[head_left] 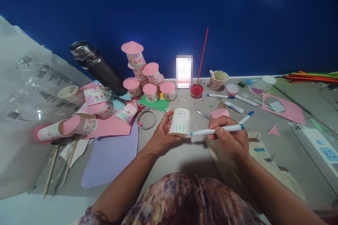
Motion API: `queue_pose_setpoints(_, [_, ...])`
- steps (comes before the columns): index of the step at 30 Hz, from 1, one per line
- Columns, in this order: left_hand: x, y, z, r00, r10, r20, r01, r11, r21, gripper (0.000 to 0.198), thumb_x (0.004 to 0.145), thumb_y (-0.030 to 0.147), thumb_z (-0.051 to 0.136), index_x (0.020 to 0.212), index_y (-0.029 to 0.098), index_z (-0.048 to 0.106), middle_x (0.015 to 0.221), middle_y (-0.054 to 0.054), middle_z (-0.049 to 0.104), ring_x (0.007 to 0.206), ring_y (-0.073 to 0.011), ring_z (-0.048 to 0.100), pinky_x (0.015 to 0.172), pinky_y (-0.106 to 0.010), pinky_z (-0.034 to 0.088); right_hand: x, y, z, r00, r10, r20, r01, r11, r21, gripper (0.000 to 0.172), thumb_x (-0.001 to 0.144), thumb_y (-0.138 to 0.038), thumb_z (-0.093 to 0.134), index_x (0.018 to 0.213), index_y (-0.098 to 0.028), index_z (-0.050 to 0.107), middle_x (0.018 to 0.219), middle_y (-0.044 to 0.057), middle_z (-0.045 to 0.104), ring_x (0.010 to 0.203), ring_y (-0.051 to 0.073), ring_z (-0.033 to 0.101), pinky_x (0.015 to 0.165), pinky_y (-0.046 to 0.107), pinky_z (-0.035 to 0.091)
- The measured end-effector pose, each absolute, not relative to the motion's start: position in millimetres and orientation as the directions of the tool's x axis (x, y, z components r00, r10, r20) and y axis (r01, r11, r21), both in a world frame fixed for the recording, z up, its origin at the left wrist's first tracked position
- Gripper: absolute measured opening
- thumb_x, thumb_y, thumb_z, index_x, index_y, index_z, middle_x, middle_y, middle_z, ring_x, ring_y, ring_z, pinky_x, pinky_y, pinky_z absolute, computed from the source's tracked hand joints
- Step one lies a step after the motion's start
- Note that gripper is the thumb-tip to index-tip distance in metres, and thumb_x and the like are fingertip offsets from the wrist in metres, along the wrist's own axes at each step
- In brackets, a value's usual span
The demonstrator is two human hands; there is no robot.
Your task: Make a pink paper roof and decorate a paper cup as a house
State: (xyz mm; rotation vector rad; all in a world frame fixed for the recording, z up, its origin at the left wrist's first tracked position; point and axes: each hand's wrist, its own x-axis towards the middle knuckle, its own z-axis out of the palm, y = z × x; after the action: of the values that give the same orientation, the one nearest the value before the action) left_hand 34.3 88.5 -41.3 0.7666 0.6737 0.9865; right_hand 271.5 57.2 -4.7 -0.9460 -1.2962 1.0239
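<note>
Resting upside down in the left hand's [163,132] grip, a white paper cup [177,123] is being held over the front of the counter [171,163], and a green-tipped pen [202,132] is being pinched in the right hand's [231,140] grip, its tip just by the cup's rim. A purple window [181,113] and green grass lines [181,128] are already showing; no red flowers or pink roof are being seen on it, as on the roofed cups [136,59] at the back, so it seems only partly done. A red stick [203,56] is being held up by a small red pot [196,92]. A white stick [212,75] is being kept in a patterned cup [216,84]; the rest inside is being hidden. Plain cups [69,93] are being kept nested on the left.
</note>
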Motion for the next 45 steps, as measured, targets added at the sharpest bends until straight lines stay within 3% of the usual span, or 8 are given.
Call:
queue_pose_setpoints(7, [34.9,83.8,-35.4,0.420,0.890,-0.178,-0.448,0.374,0.812,0.103,0.057,0.020,0.100,0.144,0.032,0.046,0.141,-0.011,0.063,0.123,-0.0312,0.066,0.099,-0.043,0.053,266.3,66.9,-6.1,0.163,0.938,0.306,0.038,0.303,-0.952,0.018,0.099,-0.036,0.070,0.113,-0.026,0.076,0.092,0.003,0.080,0.072,0.014,0.066,0.064,0.026,0.056])
queue_pose_setpoints(16, [41.4,77.6,-35.4,0.453,0.883,-0.122,-0.392,0.320,0.863,0.098,0.060,0.021,0.099,0.142,0.032,0.046,0.135,-0.010,0.065,0.118,-0.0302,0.067,0.089,-0.036,0.055,264.7,70.9,-20.2,-0.105,0.952,0.287,0.196,0.303,-0.932,0.084,0.069,-0.057,0.094,0.141,-0.029,0.061,0.136,0.012,0.072,0.113,0.029,0.070,0.088,0.040,0.060])
queue_pose_setpoints(21, [39.9,79.5,-32.8,0.467,0.883,-0.041,-0.368,0.236,0.899,0.088,0.062,0.021,0.098,0.136,0.030,0.052,0.138,-0.009,0.063,0.126,-0.0302,0.061,0.096,-0.036,0.052,267.8,72.1,-19.1,-0.190,0.912,0.364,0.357,0.410,-0.840,0.083,0.073,-0.065,0.088,0.142,-0.028,0.061,0.134,0.013,0.071,0.111,0.032,0.069,0.082,0.041,0.059])
queue_pose_setpoints(29, [23.4,91.4,-28.5,0.533,0.846,0.018,-0.390,0.226,0.893,0.089,0.066,0.028,0.097,0.146,0.031,0.057,0.152,-0.011,0.054,0.143,-0.0340,0.050,0.112,-0.041,0.044,273.7,77.0,-19.1,-0.268,0.904,0.333,0.410,0.419,-0.810,0.090,0.074,-0.066,0.086,0.148,-0.024,0.057,0.135,0.015,0.071,0.111,0.033,0.068,0.082,0.041,0.060])
queue_pose_setpoints(32, [18.8,93.9,-28.1,0.535,0.845,0.000,-0.360,0.227,0.905,0.086,0.064,0.024,0.098,0.141,0.029,0.061,0.148,-0.013,0.059,0.141,-0.0356,0.052,0.112,-0.045,0.044,274.8,75.6,-13.6,-0.236,0.905,0.353,0.368,0.420,-0.830,0.080,0.077,-0.058,0.087,0.145,-0.025,0.060,0.133,0.013,0.073,0.109,0.030,0.070,0.084,0.041,0.060])
queue_pose_setpoints(37, [13.0,97.2,-34.1,0.481,0.877,-0.002,-0.359,0.199,0.912,0.089,0.060,0.019,0.099,0.139,0.031,0.060,0.144,-0.012,0.062,0.136,-0.0333,0.058,0.112,-0.044,0.045,278.6,66.6,2.4,0.023,0.874,0.486,0.209,0.471,-0.857,0.018,0.098,-0.033,0.070,0.114,-0.029,0.078,0.084,0.003,0.080,0.081,0.023,0.072,0.082,0.042,0.059])
queue_pose_setpoints(40, [11.8,97.6,-35.6,0.477,0.879,-0.001,-0.350,0.191,0.917,0.088,0.060,0.019,0.099,0.139,0.031,0.060,0.145,-0.012,0.061,0.136,-0.0331,0.057,0.111,-0.043,0.046,279.5,62.4,6.6,0.032,0.860,0.509,0.150,0.499,-0.853,0.015,0.099,-0.033,0.068,0.103,-0.032,0.082,0.069,0.002,0.076,0.070,0.023,0.069,0.076,0.044,0.057])
queue_pose_setpoints(45, [14.0,95.9,-32.2,0.485,0.874,-0.019,-0.318,0.196,0.928,0.086,0.060,0.019,0.099,0.136,0.031,0.061,0.142,-0.010,0.061,0.135,-0.0334,0.057,0.110,-0.045,0.046,275.8,61.9,5.8,-0.070,0.830,0.554,0.106,0.558,-0.823,0.014,0.096,-0.028,0.070,0.102,-0.031,0.083,0.077,0.005,0.079,0.067,0.024,0.069,0.069,0.044,0.056])
